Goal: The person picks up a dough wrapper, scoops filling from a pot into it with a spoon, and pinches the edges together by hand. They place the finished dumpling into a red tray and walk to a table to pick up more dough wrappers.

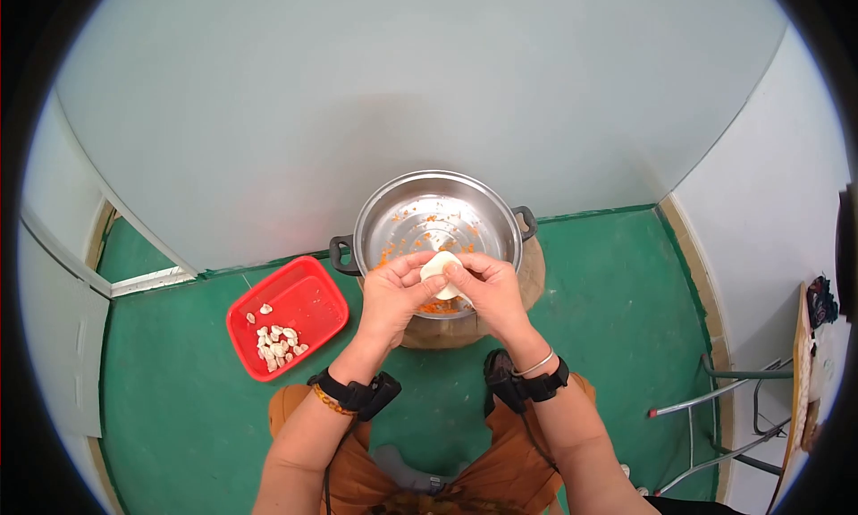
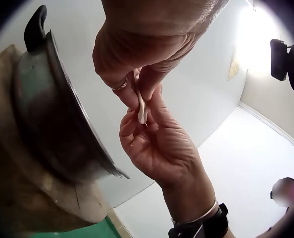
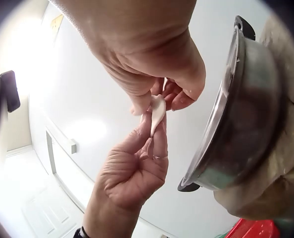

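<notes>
Over the near side of a wide steel pot (image 1: 435,196), both hands hold one thin, round white dough wrapper (image 1: 439,265). My left hand (image 1: 393,296) pinches its left part between thumb and fingers, and my right hand (image 1: 490,291) pinches the right part. Seen edge-on in the right wrist view, the wrapper (image 3: 158,111) is bent between the fingertips of the two hands. Orange shreds (image 1: 433,218) are scattered over the pot's floor and sides, partly hidden behind the hands.
The pot sits on a round wooden block (image 1: 534,278) on the green floor (image 1: 617,336), close to a grey wall. To its left a red plastic basin (image 1: 315,291) holds several small off-white pieces (image 1: 279,345). A folding metal-legged stand (image 1: 715,403) is at the right.
</notes>
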